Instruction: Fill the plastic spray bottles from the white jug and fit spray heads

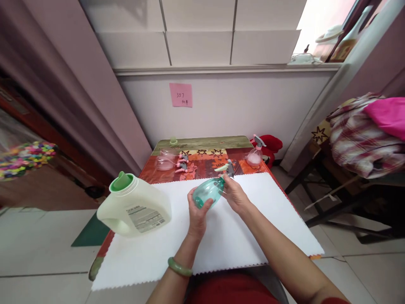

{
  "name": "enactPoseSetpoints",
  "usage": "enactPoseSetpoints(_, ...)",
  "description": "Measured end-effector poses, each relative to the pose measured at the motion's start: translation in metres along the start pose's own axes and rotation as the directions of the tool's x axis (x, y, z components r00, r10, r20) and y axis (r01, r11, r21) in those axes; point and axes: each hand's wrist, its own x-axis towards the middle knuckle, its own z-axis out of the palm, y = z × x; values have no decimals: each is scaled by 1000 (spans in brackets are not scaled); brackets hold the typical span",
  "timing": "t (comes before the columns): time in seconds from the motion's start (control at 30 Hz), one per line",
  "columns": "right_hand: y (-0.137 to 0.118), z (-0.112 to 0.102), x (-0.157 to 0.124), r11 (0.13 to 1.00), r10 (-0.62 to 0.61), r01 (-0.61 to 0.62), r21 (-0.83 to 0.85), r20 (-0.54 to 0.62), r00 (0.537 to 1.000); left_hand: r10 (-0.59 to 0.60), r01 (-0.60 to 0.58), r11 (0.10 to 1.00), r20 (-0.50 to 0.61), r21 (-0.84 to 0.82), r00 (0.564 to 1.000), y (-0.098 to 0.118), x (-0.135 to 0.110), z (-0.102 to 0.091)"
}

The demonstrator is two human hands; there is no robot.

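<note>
Here, green bottle in left grip, neck at right grip.

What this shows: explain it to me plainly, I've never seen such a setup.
No machine here: a camera on a person's head looks forward and down at their bare left hand and right hand. The left hand holds the body of a green bottle, the right its neck end. A spray head shows beyond the right hand; whether attached, I cannot tell. On the table lies a white mat, a large jug on its left. Farther back are clear bottles, pink-and-grey spray heads and, rightward, a spray bottle.
</note>
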Motion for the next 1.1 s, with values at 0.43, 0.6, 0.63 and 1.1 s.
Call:
enactPoseSetpoints(0.43,-5,3,-2,904,136,-95,417,-68,988,649,-908,-109,721,405,243,16,3,-14)
enactPoseSetpoints(0.6,-10,-6,-9,946,-6,-7,323,39,999,608,-768,441,475,465,637,20,-3,-5)
enactPoseSetpoints(0.63,-12,-7,-10,952,-38,19,307,57,998,496,-615,650,365,446,788,22,-4,-2)
enactPoseSetpoints(1.1,-9,-9,6,976,-170,195,99,-219,961,62,-105,940,140,324,988,18,-11,13)
